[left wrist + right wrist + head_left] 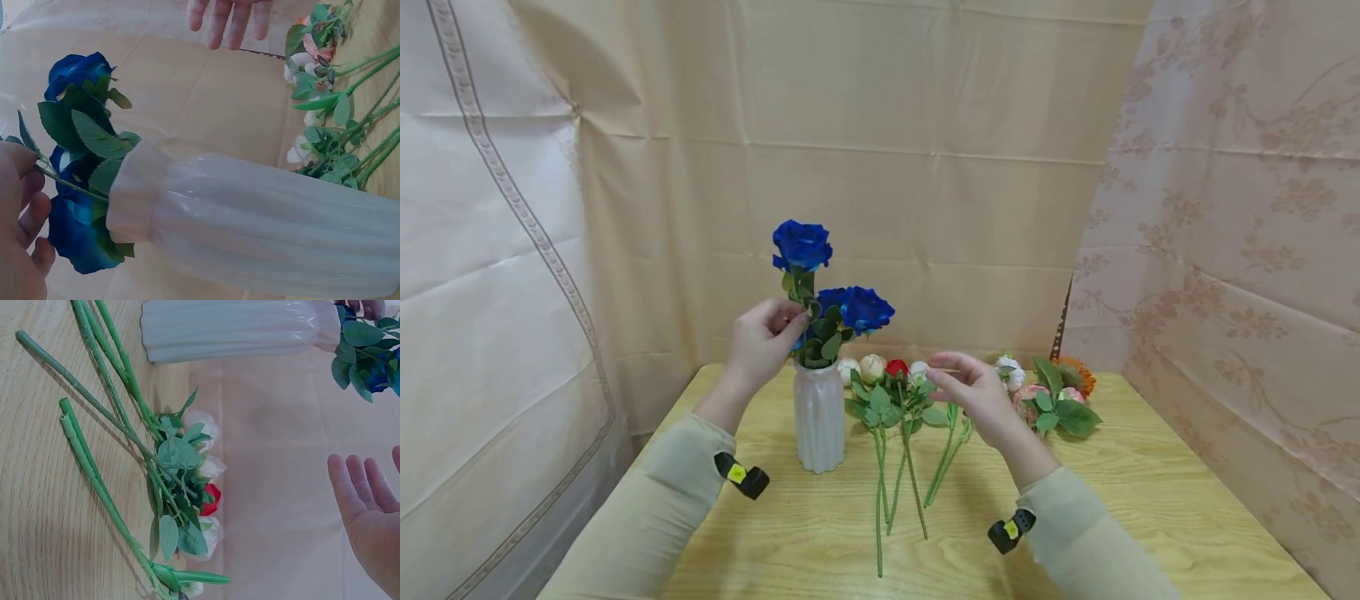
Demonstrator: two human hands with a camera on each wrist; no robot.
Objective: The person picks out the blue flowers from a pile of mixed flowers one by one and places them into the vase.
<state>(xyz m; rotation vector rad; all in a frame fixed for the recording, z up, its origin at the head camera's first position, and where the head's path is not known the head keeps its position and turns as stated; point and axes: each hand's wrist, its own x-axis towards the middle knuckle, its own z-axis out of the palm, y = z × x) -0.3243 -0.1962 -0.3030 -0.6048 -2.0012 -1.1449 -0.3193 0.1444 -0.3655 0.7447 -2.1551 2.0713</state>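
Pinching the stem of the taller of two blue roses [802, 245], the left hand [762, 342] sits at ten o'clock of the white vase [819, 415]. Four loose stems [895, 433] lie on the bench [1150, 500]. The right hand [973, 396] hovers flat-fingered above them, holding nothing.

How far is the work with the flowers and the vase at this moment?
Done: blue roses already stand in the white vase. In hand: the left hand pinches the stem of the tallest blue rose above the vase. The right hand hovers open over the loose flowers. Left: these stems and the bunch further right lie on the table.
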